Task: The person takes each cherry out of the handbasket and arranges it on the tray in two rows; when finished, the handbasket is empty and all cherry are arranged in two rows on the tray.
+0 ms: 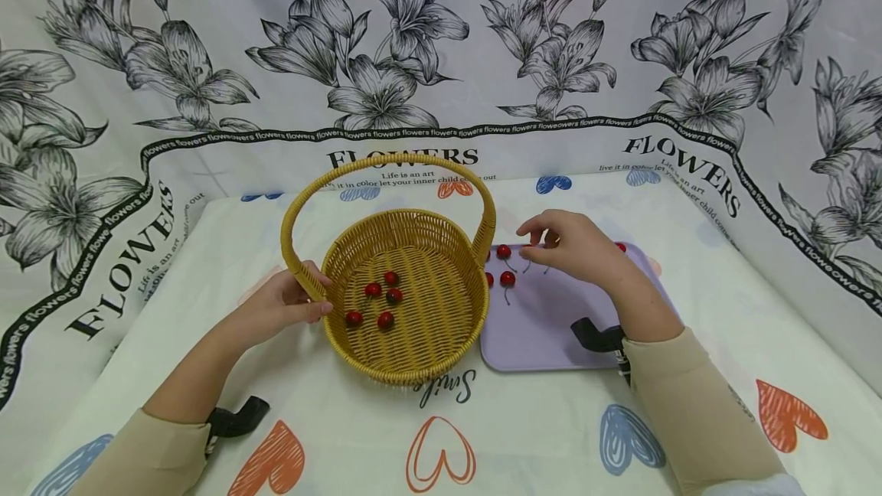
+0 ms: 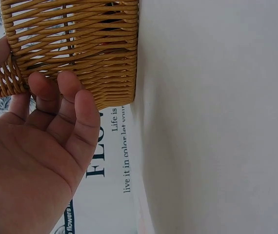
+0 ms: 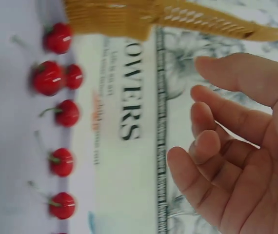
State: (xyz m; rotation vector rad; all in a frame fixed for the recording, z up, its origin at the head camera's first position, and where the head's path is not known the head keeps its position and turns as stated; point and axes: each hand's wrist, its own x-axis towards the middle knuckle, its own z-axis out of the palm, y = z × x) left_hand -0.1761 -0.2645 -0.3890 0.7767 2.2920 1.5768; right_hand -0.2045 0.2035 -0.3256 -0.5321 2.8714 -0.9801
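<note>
A wicker basket [image 1: 406, 370] with a tall arched handle [image 1: 386, 163] stands mid-table and holds several red cherries [image 1: 373, 290]. My left hand [image 1: 292, 301] rests on its left side by the handle's base. In the left wrist view its fingers [image 2: 56, 97] lie nearly straight against the basket's woven wall [image 2: 80, 44]. To the right lies a lilac tray [image 1: 544, 327] with several stemmed cherries [image 1: 507, 279]. My right hand [image 1: 561, 247] hovers over the tray's far part, empty. In the right wrist view its fingers [image 3: 197, 112] are loosely bent beside a row of cherries [image 3: 46, 78].
A white tablecloth [image 1: 441, 419] printed with coloured hearts covers the table. A black-and-white floral cloth [image 1: 441, 60] hangs behind and along both sides. Black camera straps [image 1: 237, 416] sit on both wrists over beige sleeves.
</note>
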